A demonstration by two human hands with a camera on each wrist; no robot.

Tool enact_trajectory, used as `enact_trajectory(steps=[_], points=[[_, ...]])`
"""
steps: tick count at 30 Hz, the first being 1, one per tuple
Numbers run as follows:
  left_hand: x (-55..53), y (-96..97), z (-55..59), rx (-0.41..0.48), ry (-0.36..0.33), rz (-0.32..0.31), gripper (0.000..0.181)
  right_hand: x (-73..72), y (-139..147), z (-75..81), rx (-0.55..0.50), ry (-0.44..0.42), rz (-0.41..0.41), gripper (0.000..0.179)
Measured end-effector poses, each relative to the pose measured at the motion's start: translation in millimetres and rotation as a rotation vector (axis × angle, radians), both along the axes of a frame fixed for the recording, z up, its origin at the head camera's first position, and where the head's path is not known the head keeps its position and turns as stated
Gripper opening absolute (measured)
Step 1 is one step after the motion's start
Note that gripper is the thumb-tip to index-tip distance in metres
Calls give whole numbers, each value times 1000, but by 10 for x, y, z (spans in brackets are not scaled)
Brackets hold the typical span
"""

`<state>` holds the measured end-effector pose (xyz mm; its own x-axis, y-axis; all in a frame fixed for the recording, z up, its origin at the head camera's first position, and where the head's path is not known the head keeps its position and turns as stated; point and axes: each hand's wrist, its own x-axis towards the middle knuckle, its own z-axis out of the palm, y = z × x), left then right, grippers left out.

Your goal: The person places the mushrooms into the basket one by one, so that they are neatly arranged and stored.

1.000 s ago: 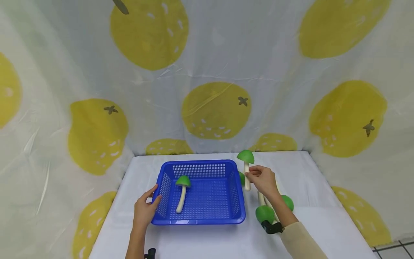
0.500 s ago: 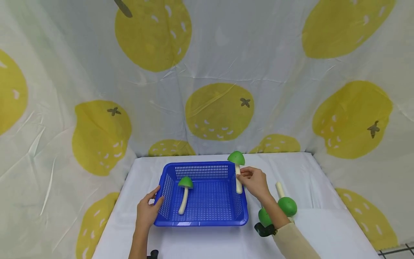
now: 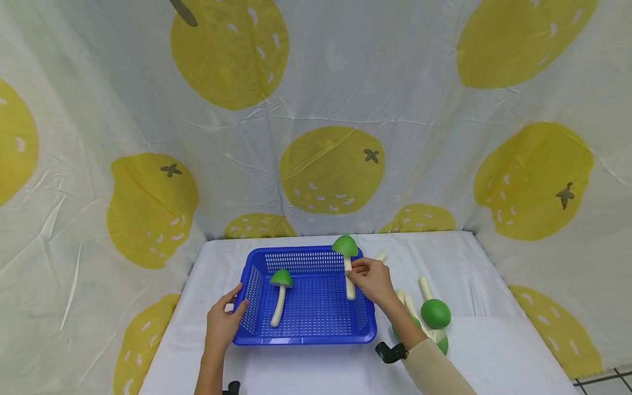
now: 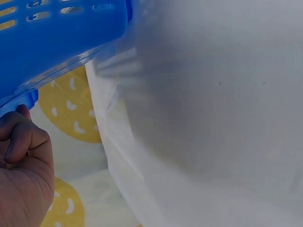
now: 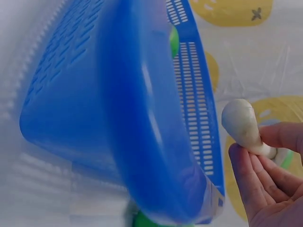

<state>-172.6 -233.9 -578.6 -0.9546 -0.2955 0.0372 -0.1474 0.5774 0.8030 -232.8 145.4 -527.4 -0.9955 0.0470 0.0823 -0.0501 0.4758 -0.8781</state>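
Note:
A blue slotted plastic basket (image 3: 316, 315) stands on the white-covered table. My left hand (image 3: 221, 323) holds its left rim, thumb on the inner side; the left wrist view shows those fingers curled at the rim. Between thumb and fingertips, my right hand (image 3: 373, 281) pinches the pale stem of a green-capped toy mushroom (image 3: 348, 264). That mushroom is upright, cap up, over the basket's right side. In the right wrist view its rounded stem end (image 5: 240, 124) faces the camera. Another toy mushroom (image 3: 280, 299) lies inside the basket toward the left.
Several more toy mushrooms (image 3: 436, 314) lie to the right of the basket, partly hidden by my right forearm. A pale stem end (image 3: 382, 256) shows behind the basket's right wall. A lemon-print sheet (image 3: 332, 170) rises behind and at both sides of the table.
My right hand has moved left with the mushroom, from beside the basket's right rim to over the basket. The left hand stays on the left rim.

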Motion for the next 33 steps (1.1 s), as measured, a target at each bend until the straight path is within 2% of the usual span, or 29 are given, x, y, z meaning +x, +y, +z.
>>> enact_trajectory(steps=[13,18,23,29,33], points=[[22,31,-2,36,-17,-7,49,-7,-151,-107,-5,12,40,20],[-15,-23,50,16,-35,-5,50,-36,-275,-117,-44,11,55,20],[-92,-85,111,-4,-7,-5,50,-79,-423,-125,-41,7,70,22],[-66,-36,38,20,-42,-13,51,-29,-511,-175,0,-35,62,21],[-36,-23,15,33,-40,-3,50,-20,-576,-230,3,-52,83,22]])
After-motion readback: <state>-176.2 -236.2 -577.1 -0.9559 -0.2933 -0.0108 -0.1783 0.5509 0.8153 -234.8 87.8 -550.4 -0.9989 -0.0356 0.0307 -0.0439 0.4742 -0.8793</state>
